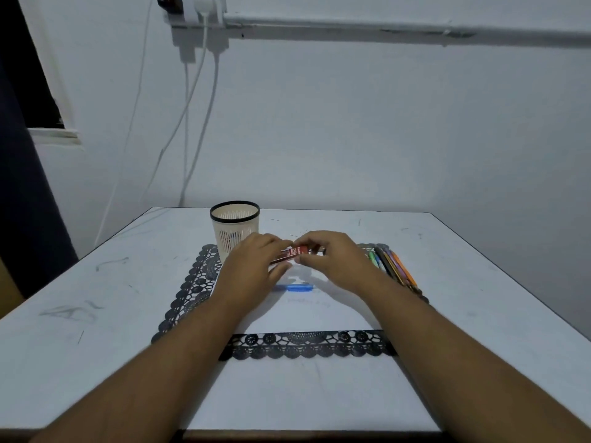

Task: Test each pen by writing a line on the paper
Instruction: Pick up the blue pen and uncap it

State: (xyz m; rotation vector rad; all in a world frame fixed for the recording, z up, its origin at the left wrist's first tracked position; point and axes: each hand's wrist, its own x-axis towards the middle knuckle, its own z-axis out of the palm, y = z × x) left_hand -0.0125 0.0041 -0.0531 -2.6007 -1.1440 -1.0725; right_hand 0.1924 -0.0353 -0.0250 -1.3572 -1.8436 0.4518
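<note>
The red pen [292, 253] is between my two hands, held above the paper [307, 310]: my left hand [256, 266] pinches one end, my right hand [332, 260] the other. A blue pen [295, 287] lies on the paper just below them.

Two bare forearms, no sleeves visible; left hand [256, 263], right hand [332, 260] bare, fingers ringless.
</note>
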